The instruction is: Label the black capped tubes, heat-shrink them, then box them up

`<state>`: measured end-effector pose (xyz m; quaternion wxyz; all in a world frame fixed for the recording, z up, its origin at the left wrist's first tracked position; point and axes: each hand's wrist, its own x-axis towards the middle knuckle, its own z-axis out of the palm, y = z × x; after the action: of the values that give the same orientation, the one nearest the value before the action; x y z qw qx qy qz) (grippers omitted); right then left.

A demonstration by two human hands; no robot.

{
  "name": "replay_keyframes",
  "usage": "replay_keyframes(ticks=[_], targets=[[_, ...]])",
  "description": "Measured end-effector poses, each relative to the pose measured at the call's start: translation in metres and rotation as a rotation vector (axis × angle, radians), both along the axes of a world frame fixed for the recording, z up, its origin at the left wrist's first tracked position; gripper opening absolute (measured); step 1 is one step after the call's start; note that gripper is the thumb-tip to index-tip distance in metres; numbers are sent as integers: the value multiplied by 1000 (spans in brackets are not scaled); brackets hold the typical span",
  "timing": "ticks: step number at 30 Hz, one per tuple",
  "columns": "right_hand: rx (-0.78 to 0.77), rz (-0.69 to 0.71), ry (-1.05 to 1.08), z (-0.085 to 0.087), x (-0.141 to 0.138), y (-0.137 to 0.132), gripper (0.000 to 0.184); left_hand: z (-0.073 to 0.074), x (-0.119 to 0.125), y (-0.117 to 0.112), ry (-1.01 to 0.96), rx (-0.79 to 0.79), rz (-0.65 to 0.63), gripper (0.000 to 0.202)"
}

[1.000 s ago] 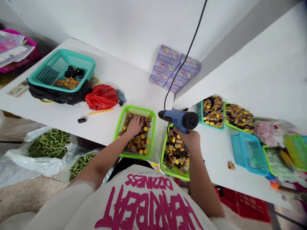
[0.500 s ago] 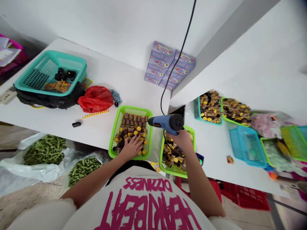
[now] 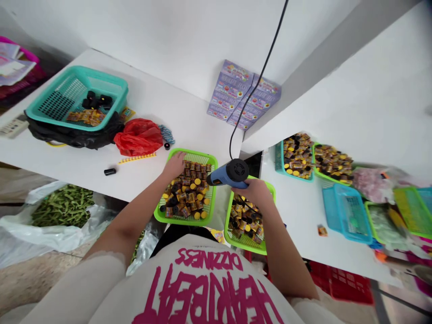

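Observation:
My right hand [image 3: 255, 192] is wrapped around the handle of a blue heat gun [image 3: 225, 174]. Its nozzle points left, over the right rim of a green basket [image 3: 158, 215]. Inside that basket, small wrapped jars [image 3: 197, 167] stand in rows at the back, and a loose heap of jars with yellow and black caps [image 3: 189, 198] fills the front. My left hand [image 3: 174, 165] is at the basket's back left corner, beside the rows, fingers stretched out; their undersides are hidden. Under my right hand stands a second green basket [image 3: 231, 238] with loose jars.
A black cord [image 3: 259, 81] runs up from the heat gun. Purple boxes [image 3: 232, 87] stand against the wall. To the left lie a red plastic bag [image 3: 140, 137], a turquoise basket [image 3: 37, 112] and a black cylinder [image 3: 110, 172]. More jar-filled baskets [image 3: 297, 155] stand at right.
My left hand has moved from the loose heap up to the basket's back left corner. The heat gun has swung a little left and down, its nozzle nearer the jars.

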<state>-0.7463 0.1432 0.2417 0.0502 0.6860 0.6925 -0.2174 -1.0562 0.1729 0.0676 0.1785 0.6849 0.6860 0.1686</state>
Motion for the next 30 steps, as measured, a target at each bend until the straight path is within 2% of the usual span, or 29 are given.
replay_keyframes(ticks=[2, 5, 8, 14, 17, 21, 25, 30], targets=[[40, -39, -11, -1, -4, 2, 32, -10, 14, 13, 16, -36, -49, 43], [106, -111, -17, -5, -9, 7, 38, -21, 30, 5, 48, -65, -90, 40], [143, -149, 1, -8, -12, 14, 39, -23, 31, -31, 70, -61, -131, 38], [93, -87, 148, -26, -37, 28, 37, -13, 10, -129, 55, -52, -236, 37], [47, -31, 220, -40, -62, 35, 40, -7, 2, -168, 36, -40, -186, 40], [9, 56, 268, -55, -95, 42, 37, -1, -9, -200, 1, -28, -78, 44], [10, 116, 273, -60, -112, 44, 32, -1, -26, -212, -33, -17, 52, 47], [34, 142, 220, -56, -108, 43, 32, 1, -48, -211, -55, 13, 220, 52]])
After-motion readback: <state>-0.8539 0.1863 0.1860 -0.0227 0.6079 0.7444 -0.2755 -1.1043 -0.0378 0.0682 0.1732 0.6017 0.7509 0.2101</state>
